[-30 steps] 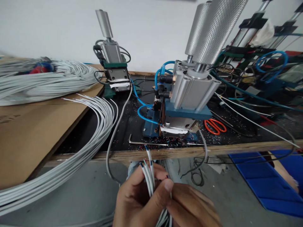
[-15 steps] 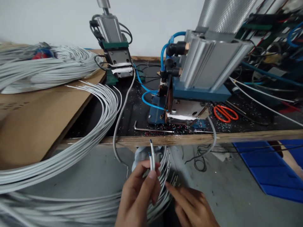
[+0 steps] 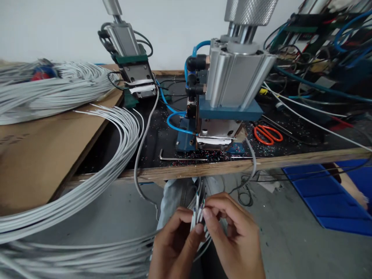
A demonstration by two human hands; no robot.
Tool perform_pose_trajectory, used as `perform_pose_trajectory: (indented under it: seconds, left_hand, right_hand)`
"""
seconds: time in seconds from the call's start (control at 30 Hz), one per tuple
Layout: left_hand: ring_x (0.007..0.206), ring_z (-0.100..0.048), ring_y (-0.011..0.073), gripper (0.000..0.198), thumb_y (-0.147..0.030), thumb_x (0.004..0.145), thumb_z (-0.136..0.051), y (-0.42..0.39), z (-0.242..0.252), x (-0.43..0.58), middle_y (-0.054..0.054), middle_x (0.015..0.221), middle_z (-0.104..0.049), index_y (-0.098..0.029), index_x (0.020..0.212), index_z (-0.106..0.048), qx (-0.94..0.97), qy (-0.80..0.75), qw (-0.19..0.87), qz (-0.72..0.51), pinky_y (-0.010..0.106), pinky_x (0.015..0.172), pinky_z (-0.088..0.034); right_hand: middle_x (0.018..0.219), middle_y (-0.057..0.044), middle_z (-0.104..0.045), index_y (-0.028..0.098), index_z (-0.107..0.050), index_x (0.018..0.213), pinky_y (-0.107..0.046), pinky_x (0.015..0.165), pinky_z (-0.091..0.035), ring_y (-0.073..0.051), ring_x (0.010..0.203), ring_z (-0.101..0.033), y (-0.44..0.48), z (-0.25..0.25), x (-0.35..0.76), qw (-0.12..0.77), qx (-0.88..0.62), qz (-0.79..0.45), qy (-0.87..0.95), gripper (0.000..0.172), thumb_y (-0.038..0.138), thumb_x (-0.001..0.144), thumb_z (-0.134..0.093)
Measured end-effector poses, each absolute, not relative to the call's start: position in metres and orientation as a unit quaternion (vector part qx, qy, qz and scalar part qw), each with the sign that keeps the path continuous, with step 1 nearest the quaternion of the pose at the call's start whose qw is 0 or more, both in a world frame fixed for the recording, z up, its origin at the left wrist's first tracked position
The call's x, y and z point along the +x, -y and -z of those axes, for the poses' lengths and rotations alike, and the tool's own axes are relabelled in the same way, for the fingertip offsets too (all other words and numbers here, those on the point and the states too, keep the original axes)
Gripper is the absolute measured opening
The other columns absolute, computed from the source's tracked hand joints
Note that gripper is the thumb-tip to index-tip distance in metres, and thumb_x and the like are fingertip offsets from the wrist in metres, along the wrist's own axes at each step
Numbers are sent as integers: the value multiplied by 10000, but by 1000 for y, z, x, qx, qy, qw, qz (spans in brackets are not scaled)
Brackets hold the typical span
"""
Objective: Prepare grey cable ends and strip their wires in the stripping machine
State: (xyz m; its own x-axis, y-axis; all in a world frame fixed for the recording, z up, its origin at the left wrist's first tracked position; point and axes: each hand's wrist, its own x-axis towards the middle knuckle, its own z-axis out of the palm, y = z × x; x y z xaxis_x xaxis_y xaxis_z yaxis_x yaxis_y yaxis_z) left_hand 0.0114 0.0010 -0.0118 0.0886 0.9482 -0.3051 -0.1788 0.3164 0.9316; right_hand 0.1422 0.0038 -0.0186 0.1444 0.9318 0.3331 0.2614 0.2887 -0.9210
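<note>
Several white cables (image 3: 194,217) with dark and coloured wire tips stand upright in the closed fingers of my left hand (image 3: 178,242), low in the middle of the view. Close beside it on the right, my right hand (image 3: 232,232) pinches a cable end against the same group, thumb and forefinger at the tips. A loose bundle of white cables (image 3: 95,254) runs in from the lower left and passes behind my hands. Above them, past the table edge, stands a silver pneumatic press (image 3: 232,77) on a blue base.
The wooden table edge (image 3: 186,170) crosses beyond my hands. On the table are a hex key (image 3: 183,159), orange-handled scissors (image 3: 267,134), a second press (image 3: 136,73) and coiled white cables (image 3: 58,89). A blue bin (image 3: 325,197) is at right.
My right hand has moved up and left to the cable tips and closed there. More cable ends now show in my left hand. The press's top cylinder shows higher, and the view has shifted.
</note>
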Motion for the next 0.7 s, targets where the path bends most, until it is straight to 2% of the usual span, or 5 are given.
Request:
perform_pose_trajectory:
  seconds: [0.17, 0.3, 0.37, 0.5, 0.7]
  left_hand:
    - [815, -675, 186, 179, -409, 889, -780, 0, 16, 6, 16, 822, -736, -245, 816, -783, 424, -529, 574, -459, 224, 785, -524]
    - [555, -563, 117, 230, -468, 898, -759, 2, 13, 1, -35, 609, -643, -244, 843, -758, 386, -561, 565, -466, 165, 552, -452]
    - [548, -549, 113, 259, -465, 857, -800, 0, 7, 1, -32, 591, -624, -221, 779, -759, 378, -543, 592, -461, 166, 541, -445]
    - [522, -580, 112, 202, -359, 816, -840, -8, -5, 5, -25, 589, -639, -202, 715, -764, 380, -502, 645, -434, 176, 529, -459]
    - [418, -559, 112, 128, -191, 683, -813, -16, -18, 13, -42, 483, -595, -210, 583, -737, 340, -525, 632, -458, 197, 461, -432]
  right_hand:
    - [804, -3, -659, 226, -646, 862, -250, 690, -530, -143, 774, -642, 5, 23, 139, 606, -514, -364, 486, 162, 278, 999, -577]
    - [722, 23, -635, 229, -636, 885, -230, 677, -516, -122, 690, -627, 14, 25, 139, 577, -481, -502, 429, 248, 415, 1027, -554]
    - [676, 37, -599, 230, -641, 865, -217, 614, -473, -110, 635, -595, 19, 27, 137, 531, -500, -530, 433, 281, 447, 1023, -559]
    - [640, 33, -577, 223, -667, 857, -227, 570, -446, -112, 593, -570, 24, 30, 133, 507, -520, -522, 448, 324, 487, 1013, -563]
    - [606, 36, -596, 215, -667, 857, -237, 569, -465, -115, 572, -579, 22, 31, 135, 506, -480, -548, 461, 318, 473, 1012, -565]
